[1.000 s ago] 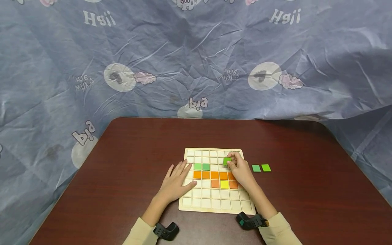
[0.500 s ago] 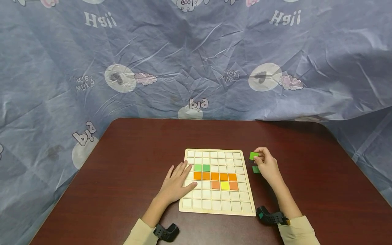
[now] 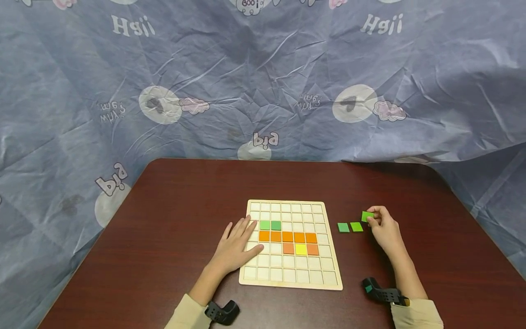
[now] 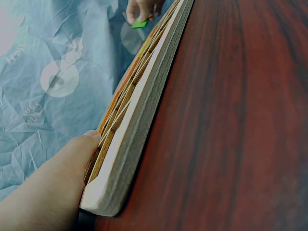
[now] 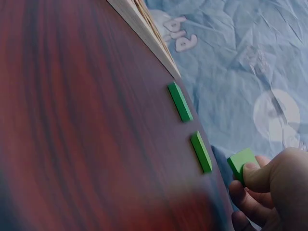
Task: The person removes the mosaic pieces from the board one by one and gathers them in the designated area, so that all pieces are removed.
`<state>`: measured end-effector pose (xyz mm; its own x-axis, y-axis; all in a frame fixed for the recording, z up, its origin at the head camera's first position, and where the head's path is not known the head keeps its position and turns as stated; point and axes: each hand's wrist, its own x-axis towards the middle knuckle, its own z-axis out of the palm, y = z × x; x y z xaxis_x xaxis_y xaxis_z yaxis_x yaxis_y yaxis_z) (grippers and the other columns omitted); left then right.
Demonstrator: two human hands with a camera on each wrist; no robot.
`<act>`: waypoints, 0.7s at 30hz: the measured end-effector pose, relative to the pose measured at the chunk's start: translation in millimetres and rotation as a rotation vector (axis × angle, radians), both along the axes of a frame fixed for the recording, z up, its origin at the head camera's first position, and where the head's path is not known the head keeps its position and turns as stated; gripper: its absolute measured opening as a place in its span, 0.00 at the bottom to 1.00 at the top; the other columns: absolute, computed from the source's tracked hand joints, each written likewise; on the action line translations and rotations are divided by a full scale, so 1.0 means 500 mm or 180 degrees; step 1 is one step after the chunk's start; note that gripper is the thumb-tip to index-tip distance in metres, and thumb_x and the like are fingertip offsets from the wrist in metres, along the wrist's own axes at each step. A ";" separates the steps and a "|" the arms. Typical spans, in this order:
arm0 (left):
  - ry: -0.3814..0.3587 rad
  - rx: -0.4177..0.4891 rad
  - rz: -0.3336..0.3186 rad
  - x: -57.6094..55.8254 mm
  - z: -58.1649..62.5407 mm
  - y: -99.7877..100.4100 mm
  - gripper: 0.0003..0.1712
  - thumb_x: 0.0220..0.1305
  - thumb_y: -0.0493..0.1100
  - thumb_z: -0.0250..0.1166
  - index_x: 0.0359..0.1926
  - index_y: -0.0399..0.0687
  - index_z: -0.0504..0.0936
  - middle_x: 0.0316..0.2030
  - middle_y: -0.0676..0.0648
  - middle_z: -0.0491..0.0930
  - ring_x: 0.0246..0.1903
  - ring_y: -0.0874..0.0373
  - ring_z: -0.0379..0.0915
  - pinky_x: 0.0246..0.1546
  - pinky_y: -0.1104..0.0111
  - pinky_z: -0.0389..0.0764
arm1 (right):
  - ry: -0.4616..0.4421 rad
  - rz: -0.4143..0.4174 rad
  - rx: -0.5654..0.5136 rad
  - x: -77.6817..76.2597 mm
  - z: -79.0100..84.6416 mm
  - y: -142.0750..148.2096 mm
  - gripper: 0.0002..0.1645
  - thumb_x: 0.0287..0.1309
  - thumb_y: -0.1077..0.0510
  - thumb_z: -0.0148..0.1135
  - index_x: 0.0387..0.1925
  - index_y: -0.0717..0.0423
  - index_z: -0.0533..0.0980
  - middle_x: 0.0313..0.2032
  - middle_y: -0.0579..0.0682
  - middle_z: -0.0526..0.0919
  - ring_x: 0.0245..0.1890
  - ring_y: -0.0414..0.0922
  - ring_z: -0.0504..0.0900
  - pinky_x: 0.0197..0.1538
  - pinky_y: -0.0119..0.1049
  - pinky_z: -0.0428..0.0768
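My right hand (image 3: 385, 230) pinches a light green square tile (image 3: 367, 216) between thumb and fingers, just above the table and right of two tiles lying in a row. Of those, the nearer to the board is a blue-green tile (image 3: 343, 227), and beside it lies a bright green tile (image 3: 356, 227). With fingers spread, my left hand (image 3: 233, 246) rests on the left edge of a wooden grid board (image 3: 289, 276). In the board's cells sit two green tiles (image 3: 276, 225), a row of several orange tiles (image 3: 287, 236), and a yellow tile (image 3: 301, 249) between two salmon-orange ones.
The dark red wooden table (image 3: 185, 196) carries the board and tiles. A blue printed cloth (image 3: 263, 82) hangs behind its far edge. Black wrist cameras (image 3: 222, 312) sit on both wrists.
My right hand has carried the green tile from above the board's upper right rightward, past the two loose tiles. My left hand has stayed on the board.
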<state>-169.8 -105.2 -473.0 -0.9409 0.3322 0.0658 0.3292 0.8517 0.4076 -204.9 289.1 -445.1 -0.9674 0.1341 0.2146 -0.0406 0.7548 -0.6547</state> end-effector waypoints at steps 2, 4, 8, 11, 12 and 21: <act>-0.0010 -0.0001 0.0005 0.001 0.000 0.000 0.42 0.59 0.69 0.46 0.70 0.57 0.52 0.71 0.51 0.46 0.70 0.55 0.42 0.69 0.52 0.39 | -0.0015 -0.0027 0.0029 0.003 -0.004 0.011 0.11 0.62 0.63 0.49 0.46 0.61 0.68 0.36 0.58 0.76 0.24 0.24 0.66 0.26 0.25 0.68; -0.0016 -0.0012 0.0011 0.001 0.001 0.000 0.42 0.59 0.69 0.46 0.70 0.57 0.52 0.71 0.51 0.46 0.70 0.55 0.42 0.69 0.52 0.39 | -0.0033 -0.0040 0.0065 0.006 -0.008 0.020 0.10 0.62 0.63 0.49 0.45 0.61 0.68 0.35 0.58 0.76 0.24 0.24 0.65 0.26 0.25 0.68; -0.0013 -0.0037 0.0018 0.000 0.001 -0.001 0.42 0.59 0.69 0.45 0.70 0.58 0.51 0.71 0.51 0.46 0.70 0.56 0.41 0.69 0.52 0.39 | -0.0085 -0.0012 0.0147 0.008 -0.013 0.032 0.10 0.62 0.63 0.50 0.44 0.60 0.69 0.35 0.58 0.76 0.24 0.24 0.65 0.27 0.25 0.67; 0.0007 -0.0042 0.0015 -0.001 0.000 -0.002 0.42 0.59 0.69 0.45 0.70 0.58 0.52 0.71 0.51 0.46 0.70 0.55 0.42 0.69 0.52 0.39 | -0.0147 0.0071 0.0173 0.009 -0.014 0.036 0.10 0.63 0.61 0.50 0.45 0.59 0.70 0.36 0.58 0.76 0.26 0.26 0.66 0.28 0.27 0.67; 0.0011 -0.0037 0.0011 -0.002 0.000 -0.002 0.42 0.59 0.69 0.45 0.70 0.57 0.52 0.71 0.51 0.46 0.70 0.55 0.42 0.69 0.52 0.39 | -0.0170 0.0103 0.0178 0.010 -0.014 0.037 0.10 0.63 0.60 0.49 0.45 0.59 0.70 0.37 0.57 0.76 0.26 0.26 0.66 0.29 0.28 0.67; 0.0013 -0.0049 -0.0006 -0.004 -0.005 0.000 0.42 0.59 0.69 0.45 0.70 0.58 0.51 0.71 0.52 0.46 0.70 0.56 0.42 0.69 0.52 0.40 | -0.0092 0.0282 0.0292 0.017 -0.021 0.053 0.12 0.64 0.58 0.50 0.46 0.58 0.71 0.37 0.57 0.77 0.26 0.23 0.64 0.26 0.28 0.67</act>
<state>-171.6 -105.2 -475.3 -0.9400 0.3351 0.0645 0.3326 0.8573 0.3931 -196.4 315.5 -455.7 -0.9806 0.0291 0.1937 -0.0917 0.8058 -0.5850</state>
